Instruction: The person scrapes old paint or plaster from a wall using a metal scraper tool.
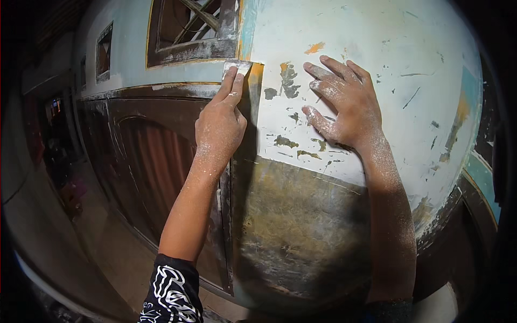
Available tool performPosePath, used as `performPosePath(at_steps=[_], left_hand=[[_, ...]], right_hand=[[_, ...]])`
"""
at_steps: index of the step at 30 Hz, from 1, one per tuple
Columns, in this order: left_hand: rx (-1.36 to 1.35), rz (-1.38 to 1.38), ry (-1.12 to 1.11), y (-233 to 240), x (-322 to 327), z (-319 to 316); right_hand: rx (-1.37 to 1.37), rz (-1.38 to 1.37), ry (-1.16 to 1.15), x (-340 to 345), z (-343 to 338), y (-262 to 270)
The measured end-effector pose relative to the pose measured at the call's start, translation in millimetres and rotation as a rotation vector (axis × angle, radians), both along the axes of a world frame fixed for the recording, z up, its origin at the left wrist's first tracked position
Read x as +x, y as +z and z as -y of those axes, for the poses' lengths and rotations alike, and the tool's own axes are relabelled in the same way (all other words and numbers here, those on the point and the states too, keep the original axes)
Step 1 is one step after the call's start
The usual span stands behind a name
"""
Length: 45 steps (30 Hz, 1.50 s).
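My left hand point(221, 117) is raised to the wall's corner beside the window, two fingers extended along a flat, powder-whitened piece point(237, 66). Whether this is a scraper blade or folded sandpaper, I cannot tell. Its edge lies against the corner, where orange paint shows. To the right, my right hand point(347, 95) appears to rest against the pale painted wall point(404, 48) with fingers spread, and nothing is visible in it. White dust coats both hands and the right forearm. Dark chipped patches point(288, 80) show through the paint left of that hand.
Below the pale paint is a bare, mottled brown-grey wall section point(299, 210). On the left stand dark wooden panels point(161, 107) with a reddish curtain point(161, 149) behind an arched opening. A dark window frame point(194, 50) projects above. A tiled floor point(109, 242) runs along the left.
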<state>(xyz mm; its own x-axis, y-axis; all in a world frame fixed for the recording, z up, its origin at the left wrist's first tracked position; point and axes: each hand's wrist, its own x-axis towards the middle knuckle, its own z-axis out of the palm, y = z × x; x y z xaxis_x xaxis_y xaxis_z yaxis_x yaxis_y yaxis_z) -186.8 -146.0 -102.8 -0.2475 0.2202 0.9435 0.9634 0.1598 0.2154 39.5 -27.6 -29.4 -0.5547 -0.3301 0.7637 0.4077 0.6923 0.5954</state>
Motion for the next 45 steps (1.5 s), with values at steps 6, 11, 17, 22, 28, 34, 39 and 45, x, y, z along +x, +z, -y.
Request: performPosePath(at_steps=[6, 11, 17, 22, 28, 34, 39, 45], left_hand=[[0.024, -0.028, -0.004, 0, -3, -4], [0.024, -0.052, 0.004, 6, -6, -3], [-0.007, -0.033, 0.025, 18, -4, -2], [-0.017, -0.048, 0.046, 31, -4, -3], [-0.011, -0.061, 0.042, 37, -4, -1], [0.057, -0.098, 0.042, 41, -1, -3], [0.045, -0.103, 0.035, 56, -4, -4], [0.094, -0.161, 0.058, 80, -5, -8]], right_hand=[[0.009, 0.006, -0.046, 0, -3, 0], [0.020, -0.007, -0.026, -1, -2, 0], [0.015, -0.001, -0.014, -1, -2, 1], [0.020, 0.002, -0.044, -1, -2, 0], [0.010, 0.017, -0.048, -1, -1, 1], [-0.007, 0.016, -0.044, 2, 0, 1], [-0.011, 0.022, -0.037, 2, -1, 0], [-0.008, 0.023, -0.056, 3, 2, 1]])
